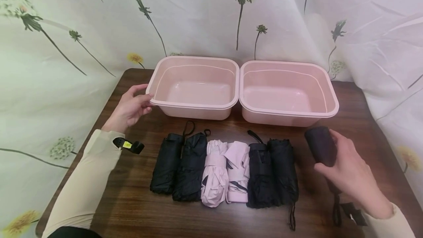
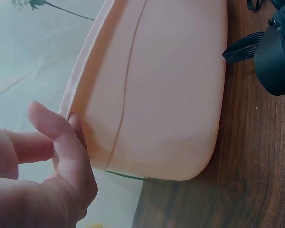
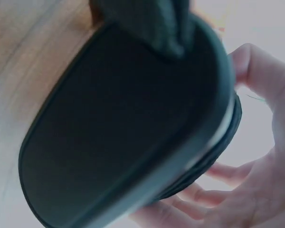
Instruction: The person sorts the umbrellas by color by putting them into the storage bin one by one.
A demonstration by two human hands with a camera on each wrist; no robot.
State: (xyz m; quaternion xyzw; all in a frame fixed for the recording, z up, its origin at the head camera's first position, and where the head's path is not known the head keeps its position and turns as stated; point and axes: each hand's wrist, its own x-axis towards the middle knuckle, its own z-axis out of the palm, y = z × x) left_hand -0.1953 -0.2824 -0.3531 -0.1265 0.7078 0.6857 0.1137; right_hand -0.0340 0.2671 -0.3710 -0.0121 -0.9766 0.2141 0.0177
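My left hand (image 1: 130, 107) grips the rim of the left pink plastic tub (image 1: 195, 110) at its near left corner. In the left wrist view, thumb and fingers (image 2: 69, 142) pinch that edge. On the right, my right hand (image 1: 351, 168) holds a folded black umbrella (image 1: 320, 146) above the table, its wrist loop hanging down. The right wrist view shows the umbrella's flat end (image 3: 114, 128) close up, fingers wrapped along its side. Between the hands lies a row of folded umbrellas: two black (image 1: 166, 164), two pale pink (image 1: 215, 173), then two more black ones (image 1: 282, 172).
A second pink tub (image 1: 287, 118) stands right beside the first, rims nearly meeting; nothing lies inside either. Both sit at the back of the dark wooden table (image 1: 138, 208). Behind them hangs a white cloth (image 1: 198, 17) printed with dandelions.
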